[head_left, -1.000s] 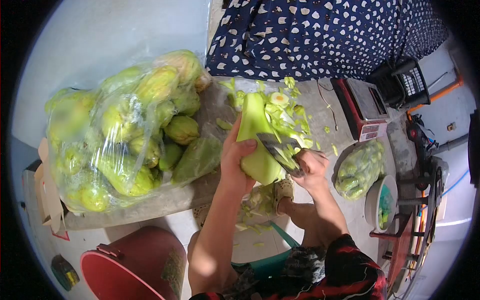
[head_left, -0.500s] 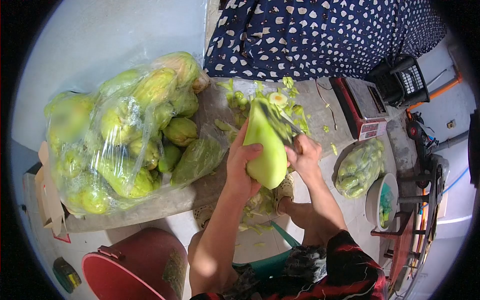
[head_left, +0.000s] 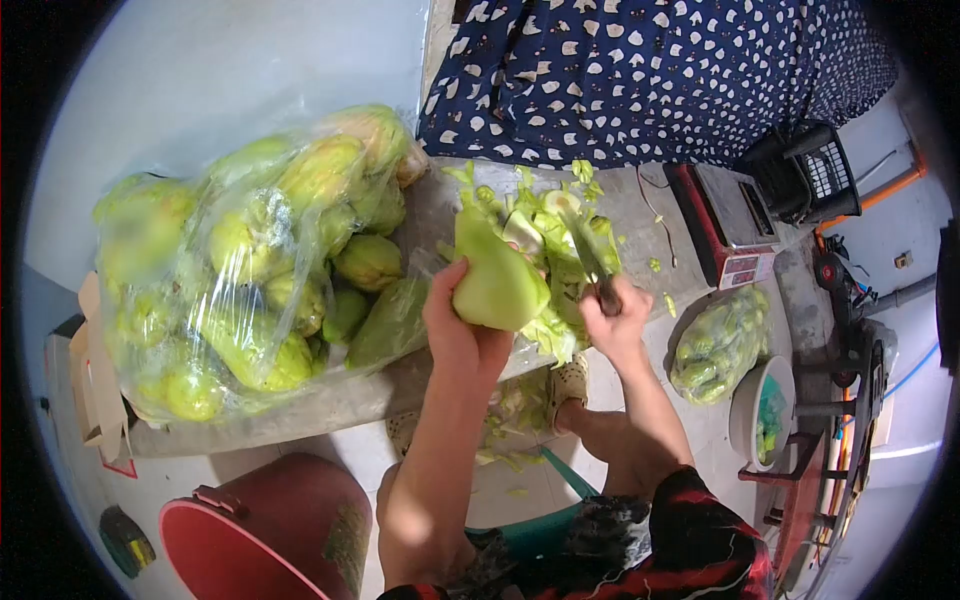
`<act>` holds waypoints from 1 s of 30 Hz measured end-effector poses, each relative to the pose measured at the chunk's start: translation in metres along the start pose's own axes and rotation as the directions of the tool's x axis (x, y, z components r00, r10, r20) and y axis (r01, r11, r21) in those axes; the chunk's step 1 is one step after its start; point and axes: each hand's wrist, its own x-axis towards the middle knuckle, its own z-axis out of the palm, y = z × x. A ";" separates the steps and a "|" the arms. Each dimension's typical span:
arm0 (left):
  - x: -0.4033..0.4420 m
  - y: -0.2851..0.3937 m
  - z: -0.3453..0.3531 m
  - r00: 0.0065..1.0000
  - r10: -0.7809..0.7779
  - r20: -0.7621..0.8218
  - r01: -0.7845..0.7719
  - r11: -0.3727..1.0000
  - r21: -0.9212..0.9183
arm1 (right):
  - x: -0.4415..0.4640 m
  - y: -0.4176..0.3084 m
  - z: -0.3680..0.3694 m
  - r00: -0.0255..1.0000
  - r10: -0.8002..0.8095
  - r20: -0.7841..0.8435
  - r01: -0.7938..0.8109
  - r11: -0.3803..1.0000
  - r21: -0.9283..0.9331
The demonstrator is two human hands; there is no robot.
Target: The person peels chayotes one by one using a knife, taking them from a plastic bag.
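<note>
Clock directions took 12 as the top of the view. My left hand [head_left: 465, 330] was half curled around the lower left side of a pale-green fruit [head_left: 497, 275], the thumb along its left edge; the fingers beneath were mostly hidden. The fruit lay at 1 o'clock from that palm, touching it, its narrow end tilted toward 11 o'clock and its broad end toward 5 o'clock. My right hand [head_left: 618, 312], at 3 o'clock from my left, was closed into a fist about the handle of a knife [head_left: 590, 252]. The blade pointed to 11 o'clock, to the right of the fruit and apart from it; whether it touched the green parings [head_left: 558, 335] behind it could not be told. These parings lay heaped between 9 and 11 o'clock from my right hand, on a grey slab [head_left: 640, 250]. Farther out, a clear bag of green fruits [head_left: 250, 270] stood between 9 and 10 o'clock from my left hand, and a red bucket [head_left: 270, 520] between 7 and 8. From my right hand, a scale [head_left: 722, 215] lay between 1 and 2 o'clock, a smaller filled bag [head_left: 722, 345] between 3 and 4, a white basin [head_left: 743, 420] at 4, and a patterned dark-blue cloth [head_left: 640, 85] at 12.
</note>
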 end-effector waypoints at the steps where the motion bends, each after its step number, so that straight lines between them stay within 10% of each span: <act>1: 0.001 0.000 0.000 1.000 0.012 0.010 -0.011 0.999 -0.038 | 0.000 0.000 -0.002 1.000 0.001 0.001 -0.001 1.000 -0.002; 4: 0.002 -0.001 -0.004 0.998 -0.010 -0.060 0.012 1.000 0.029 | 0.007 -0.018 -0.009 0.831 -0.552 0.064 0.547 0.833 0.088; 8: -0.002 0.002 -0.005 0.970 -0.135 0.202 0.153 0.985 -0.076 | 0.007 -0.031 -0.010 0.770 -0.634 0.073 0.629 0.773 0.087; 30: -0.009 0.014 0.010 0.985 0.136 -0.105 -0.125 0.987 0.103 | -0.003 -0.001 -0.006 0.930 -0.337 0.148 0.333 0.942 0.049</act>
